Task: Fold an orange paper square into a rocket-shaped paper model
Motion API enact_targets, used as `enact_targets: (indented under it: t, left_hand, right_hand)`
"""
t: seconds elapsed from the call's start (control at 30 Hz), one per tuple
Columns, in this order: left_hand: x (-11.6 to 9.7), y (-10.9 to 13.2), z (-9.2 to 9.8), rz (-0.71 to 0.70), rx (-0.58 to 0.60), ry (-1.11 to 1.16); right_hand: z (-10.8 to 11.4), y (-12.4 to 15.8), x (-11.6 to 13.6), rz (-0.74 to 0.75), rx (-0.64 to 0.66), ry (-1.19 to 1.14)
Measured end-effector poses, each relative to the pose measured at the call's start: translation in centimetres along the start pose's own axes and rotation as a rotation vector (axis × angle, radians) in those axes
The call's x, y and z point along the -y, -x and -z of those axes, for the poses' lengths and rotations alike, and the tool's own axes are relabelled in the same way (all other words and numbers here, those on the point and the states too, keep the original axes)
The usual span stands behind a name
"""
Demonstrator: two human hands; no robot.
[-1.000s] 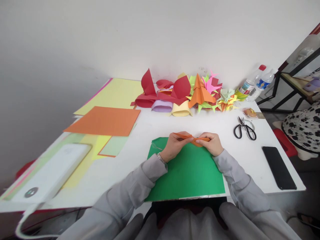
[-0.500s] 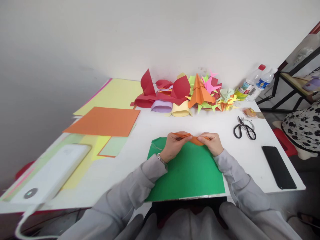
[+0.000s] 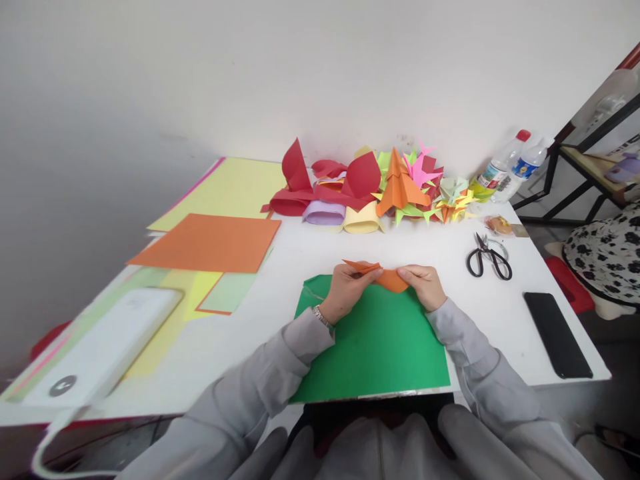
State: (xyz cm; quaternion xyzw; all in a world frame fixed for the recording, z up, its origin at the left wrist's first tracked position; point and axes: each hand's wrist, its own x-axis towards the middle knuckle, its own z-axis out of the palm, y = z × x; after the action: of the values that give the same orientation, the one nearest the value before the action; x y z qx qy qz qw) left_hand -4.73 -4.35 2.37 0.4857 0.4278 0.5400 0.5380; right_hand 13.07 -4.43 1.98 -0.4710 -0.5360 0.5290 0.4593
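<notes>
Both hands hold a small folded orange paper piece [image 3: 385, 276] just above the far edge of a green sheet [image 3: 375, 347] on the white table [image 3: 310, 257]. My left hand [image 3: 347, 288] pinches its left end, where a pointed flap sticks up. My right hand [image 3: 424, 285] is closed on its right end. Grey sleeves cover both forearms, and a watch shows at the left wrist.
Folded paper models [image 3: 375, 187] in many colours line the wall. Orange [image 3: 210, 241] and yellow sheets [image 3: 230, 190] lie at the left, with a white device [image 3: 100, 350] near the left edge. Black scissors [image 3: 487, 255], a black phone [image 3: 557, 335] and two bottles [image 3: 510, 165] are at the right.
The orange piece has turned slightly in my fingers, showing more of its rounded underside on the right. My right hand's fingers have shifted along it. Both hands stay in the same place.
</notes>
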Motion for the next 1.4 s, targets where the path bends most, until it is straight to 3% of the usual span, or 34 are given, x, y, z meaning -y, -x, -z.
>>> enact_targets:
  t: [0.2,0.43,0.6,0.83,0.97,1.1,1.4]
  left_hand:
    - [0.6,0.0,-0.1,0.120,-0.007,0.083]
    - [0.4,-0.1,0.1,0.128,0.034,0.056]
    - [0.2,0.2,0.1,0.154,0.159,-0.018]
    - [-0.1,0.7,-0.2,0.187,0.320,-0.073]
    - [-0.2,0.7,-0.1,0.212,0.341,-0.073]
    - [-0.1,0.5,-0.1,0.299,0.386,-0.007]
    - [0.1,0.6,-0.4,0.404,0.293,0.092]
  right_hand:
    - [-0.1,0.0,-0.3,-0.013,-0.036,0.011]
    - [0.6,-0.1,0.2,-0.002,0.058,0.075]
    - [0.5,0.0,0.7,0.085,0.042,0.199]
    - [-0.2,0.5,0.7,0.185,0.233,0.400]
    - [-0.5,0.7,0.8,0.287,0.197,0.443]
    - [-0.5,0.7,0.7,0.264,0.159,0.443]
    - [-0.5,0.6,0.5,0.235,0.118,0.413]
